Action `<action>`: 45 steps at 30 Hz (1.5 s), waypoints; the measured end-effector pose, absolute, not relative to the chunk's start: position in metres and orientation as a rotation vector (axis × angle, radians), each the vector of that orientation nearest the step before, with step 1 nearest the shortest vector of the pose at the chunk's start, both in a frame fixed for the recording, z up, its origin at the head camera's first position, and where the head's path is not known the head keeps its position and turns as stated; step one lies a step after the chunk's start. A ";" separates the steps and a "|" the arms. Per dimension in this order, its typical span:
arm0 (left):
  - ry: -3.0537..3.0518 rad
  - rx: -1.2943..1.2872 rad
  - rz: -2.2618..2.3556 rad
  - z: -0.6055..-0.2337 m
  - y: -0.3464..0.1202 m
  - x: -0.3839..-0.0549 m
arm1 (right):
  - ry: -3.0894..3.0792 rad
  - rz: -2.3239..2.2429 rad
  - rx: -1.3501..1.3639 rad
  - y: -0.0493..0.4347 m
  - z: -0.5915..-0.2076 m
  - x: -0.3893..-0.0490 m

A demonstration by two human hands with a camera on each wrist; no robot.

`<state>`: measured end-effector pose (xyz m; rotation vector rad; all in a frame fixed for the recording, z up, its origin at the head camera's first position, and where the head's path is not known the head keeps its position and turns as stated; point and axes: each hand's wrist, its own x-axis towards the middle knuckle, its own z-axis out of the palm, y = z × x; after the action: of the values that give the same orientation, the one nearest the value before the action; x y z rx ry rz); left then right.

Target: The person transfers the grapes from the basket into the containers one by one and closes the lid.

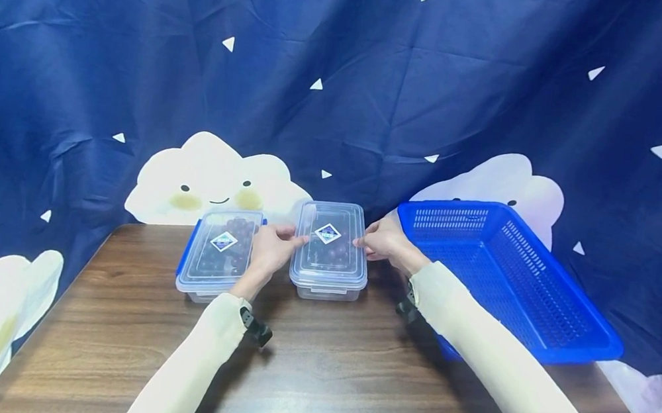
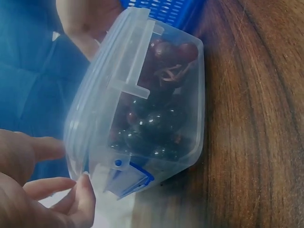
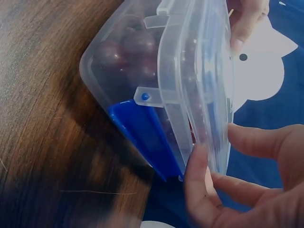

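Note:
A clear plastic food container point(image 1: 327, 293) with dark red grapes point(image 3: 137, 52) inside stands on the table, its lid point(image 1: 332, 260) on top. Blue side latches point(image 3: 142, 137) hang away from the lid. My left hand point(image 1: 273, 249) pinches the lid's left edge, thumb on top and fingertips beneath the rim. At the right edge, my right hand point(image 1: 389, 242) pinches the lid the same way. Whether the lid is fully pressed down, I cannot tell. Left of my left hand sits a second lidded container point(image 1: 211, 268), also with dark grapes, its blue latch up against the side.
A blue plastic basket point(image 1: 494, 275) with slotted walls stands at the right, close to my right forearm. The brown wooden table point(image 1: 316, 358) ends at the back against a dark blue curtain point(image 1: 351, 122) with clouds and triangles.

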<state>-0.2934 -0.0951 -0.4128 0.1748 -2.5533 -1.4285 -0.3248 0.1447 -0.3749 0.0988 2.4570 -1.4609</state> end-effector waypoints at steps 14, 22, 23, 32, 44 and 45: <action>-2.622 0.237 -1.379 -0.418 -0.091 -0.292 | 2.548 -1.231 0.048 0.144 -0.378 -0.324; -2.651 0.176 -1.321 -0.415 -0.086 -0.291 | 2.581 -1.140 0.019 0.144 -0.372 -0.323; -2.658 0.167 -1.304 -0.416 -0.085 -0.291 | 2.578 -1.141 0.028 0.143 -0.372 -0.324; -2.677 0.167 -1.237 -0.413 -0.084 -0.295 | 2.514 -1.198 0.071 0.142 -0.374 -0.331; -2.780 0.118 -1.122 -0.411 -0.086 -0.293 | 2.457 -1.191 0.063 0.150 -0.377 -0.332; -2.778 0.112 -1.121 -0.411 -0.086 -0.293 | 2.455 -1.181 0.051 0.151 -0.377 -0.332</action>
<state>-0.2931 -0.0861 -0.4107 0.1119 -2.7783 -1.1212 -0.3319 0.1507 -0.3772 0.0507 2.4553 -1.1810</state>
